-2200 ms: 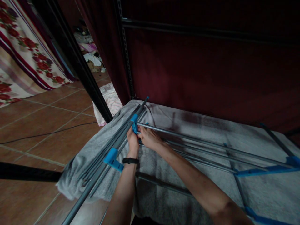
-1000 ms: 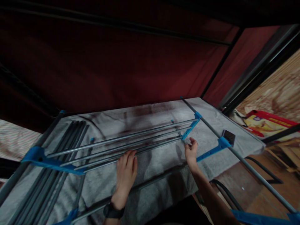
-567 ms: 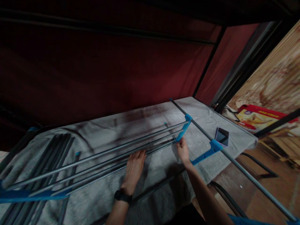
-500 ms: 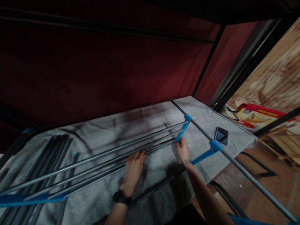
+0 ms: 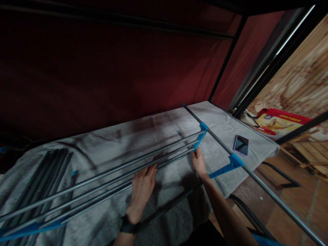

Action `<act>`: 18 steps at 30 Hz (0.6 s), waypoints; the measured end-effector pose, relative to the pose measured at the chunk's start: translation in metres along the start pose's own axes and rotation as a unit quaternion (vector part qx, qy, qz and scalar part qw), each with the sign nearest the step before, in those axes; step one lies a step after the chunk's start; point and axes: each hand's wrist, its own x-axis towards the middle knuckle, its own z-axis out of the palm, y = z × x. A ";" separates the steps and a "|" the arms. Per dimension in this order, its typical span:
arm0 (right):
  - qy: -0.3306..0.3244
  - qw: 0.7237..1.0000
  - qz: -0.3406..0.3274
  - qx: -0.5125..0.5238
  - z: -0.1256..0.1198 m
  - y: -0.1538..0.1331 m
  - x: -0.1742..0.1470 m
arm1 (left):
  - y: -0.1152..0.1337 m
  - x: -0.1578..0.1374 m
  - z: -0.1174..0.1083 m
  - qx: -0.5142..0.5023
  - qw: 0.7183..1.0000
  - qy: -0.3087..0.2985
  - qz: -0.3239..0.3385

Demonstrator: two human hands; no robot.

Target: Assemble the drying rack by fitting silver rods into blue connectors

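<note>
My left hand [image 5: 144,182], with a dark watch on its wrist, is closed over the lowest of the grey metal tubes [image 5: 112,177], fingertips partly hidden behind it. My right hand [image 5: 199,163] pinches the lower end of a blue plastic bracket [image 5: 201,136], where the tubes run into it. That bracket sits on a long grey pole [image 5: 217,139]. A second blue bracket [image 5: 228,166] is on the same pole, nearer me. At the lower left, the tubes reach another blue plastic piece [image 5: 33,229].
Several loose dark tubes [image 5: 43,181] lie on the left of the grey blanket [image 5: 102,143]. A phone [image 5: 241,145] rests on the right, beyond the pole. A black bed frame [image 5: 228,61] surrounds the surface. Beyond it is a red and yellow box [image 5: 282,121].
My left hand has shifted slightly left and down along the tubes. The right hand stays at the bracket's lower end. The view has moved a little.
</note>
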 end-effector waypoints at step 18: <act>-0.044 0.994 0.013 -0.097 0.009 -0.011 -0.002 | -0.016 -0.003 -0.013 0.024 0.999 -0.031 -0.005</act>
